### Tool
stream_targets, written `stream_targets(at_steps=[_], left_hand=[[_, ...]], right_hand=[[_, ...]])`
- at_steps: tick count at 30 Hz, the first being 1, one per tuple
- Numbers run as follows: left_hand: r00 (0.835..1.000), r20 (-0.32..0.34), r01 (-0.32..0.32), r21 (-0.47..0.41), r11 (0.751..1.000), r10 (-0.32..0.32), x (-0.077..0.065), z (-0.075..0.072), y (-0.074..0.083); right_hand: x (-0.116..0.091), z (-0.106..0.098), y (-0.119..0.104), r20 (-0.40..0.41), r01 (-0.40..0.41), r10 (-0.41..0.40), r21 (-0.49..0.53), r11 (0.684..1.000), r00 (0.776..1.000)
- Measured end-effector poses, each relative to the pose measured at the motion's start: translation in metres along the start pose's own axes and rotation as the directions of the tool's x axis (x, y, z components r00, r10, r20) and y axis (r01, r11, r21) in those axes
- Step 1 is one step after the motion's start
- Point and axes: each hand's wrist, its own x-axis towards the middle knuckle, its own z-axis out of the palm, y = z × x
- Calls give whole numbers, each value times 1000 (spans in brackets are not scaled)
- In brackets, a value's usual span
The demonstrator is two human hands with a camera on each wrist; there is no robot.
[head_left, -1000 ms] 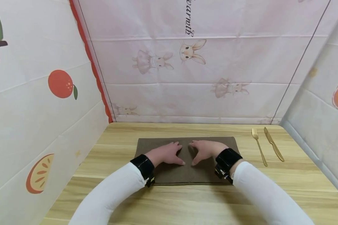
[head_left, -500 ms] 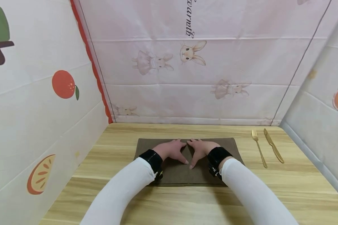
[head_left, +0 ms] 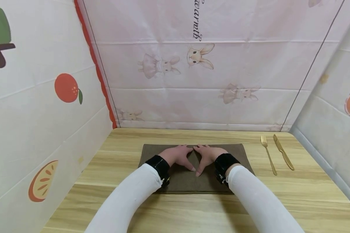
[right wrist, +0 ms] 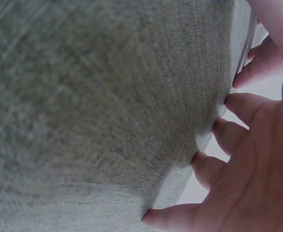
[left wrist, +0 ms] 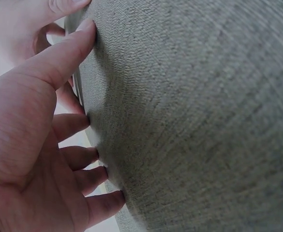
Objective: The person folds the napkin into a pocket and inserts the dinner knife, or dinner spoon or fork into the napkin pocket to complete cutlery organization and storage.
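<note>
A dark brown rectangular cloth [head_left: 183, 184] lies flat on the wooden table in the head view. My left hand [head_left: 179, 155] rests on its middle, thumb apart from the fingers. Facing it, my right hand [head_left: 207, 155] lies on the cloth just to the right, the two hands nearly meeting at thumbs and fingertips. In the left wrist view, spread fingertips [left wrist: 113, 199] press on the woven cloth [left wrist: 189, 116]. Similarly, the right wrist view has spread fingertips [right wrist: 153, 217] touching the cloth [right wrist: 97, 111]. Neither hand grips anything.
A gold fork [head_left: 269, 156] and a gold knife [head_left: 283, 152] lie side by side at the back right of the wooden table [head_left: 175, 215]. Printed fabric walls stand behind [head_left: 175, 106], left and right of it.
Both hands have moved inward over the cloth, until thumbs and fingertips nearly meet. Over the last half second they have hardly moved.
</note>
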Motion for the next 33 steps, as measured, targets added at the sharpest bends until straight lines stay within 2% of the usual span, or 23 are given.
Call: stream_targets(at_steps=[6, 12, 23, 33], left_hand=[[999, -13, 40, -23, 999, -40, -3, 5, -9], [997, -27, 65, -22, 998, -66, -8, 8, -25], [994, -16, 111, -58, 992, -112, -32, 7, -66], [988, -13, 153, -21, 988, -153, -49, 1, -97]], right_hand=[[3, 2, -1, -6, 7, -7, -3, 1000, 1000], [5, 3, 1, 4, 9, -9, -2, 1000, 1000], [6, 5, 4, 11, 10, -10, 18, 1000, 1000], [2, 3, 2, 10, 23, -23, 34, 999, 1000]])
